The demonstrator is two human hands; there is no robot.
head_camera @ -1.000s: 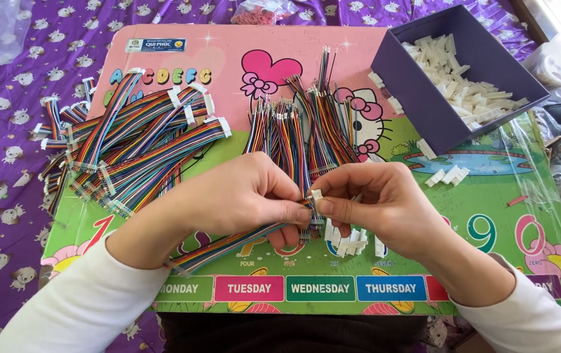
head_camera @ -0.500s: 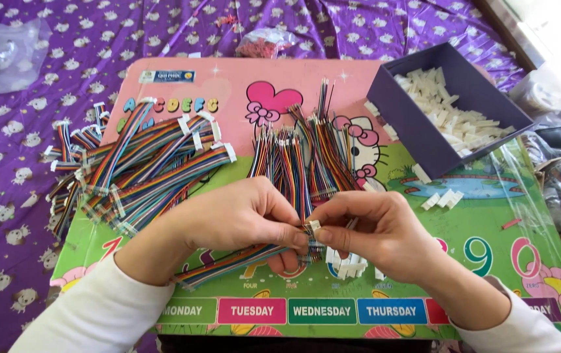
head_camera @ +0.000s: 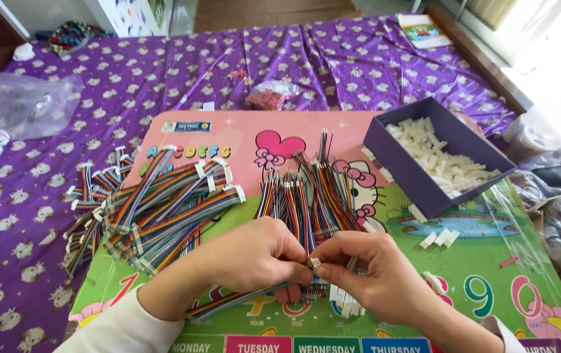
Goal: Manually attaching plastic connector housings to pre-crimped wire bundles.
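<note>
Rainbow ribbon cable (head_camera: 241,302) sits pinched in the left hand (head_camera: 254,258), near the front edge of the bench (head_camera: 490,261), its free length trailing out to the front-left. Starting at the left edge: finished cables (head_camera: 156,209) with white plugs on their ends lie in a loose heap, probably parked there to keep them apart from the rest. Moving to the middle, a fan of bare-ended cables (head_camera: 310,196) spreads out just behind the hands, within easy reach. Now the hands: the left grip is closed, thumb and fingers clamped on the cable's end to hold it steady. The right hand (head_camera: 372,278) meets it, fingertips closed on a small white connector (head_camera: 315,263) pressed right against the wire tips; both hands touch at that point. The cable itself looks flat, striped in many colours, thin and floppy. A few loose white connectors (head_camera: 346,306) lie under the right hand. Further right, more connectors (head_camera: 439,238) rest on the bench, and at the back-right corner a purple box (head_camera: 418,180) holds the bulk supply.
</note>
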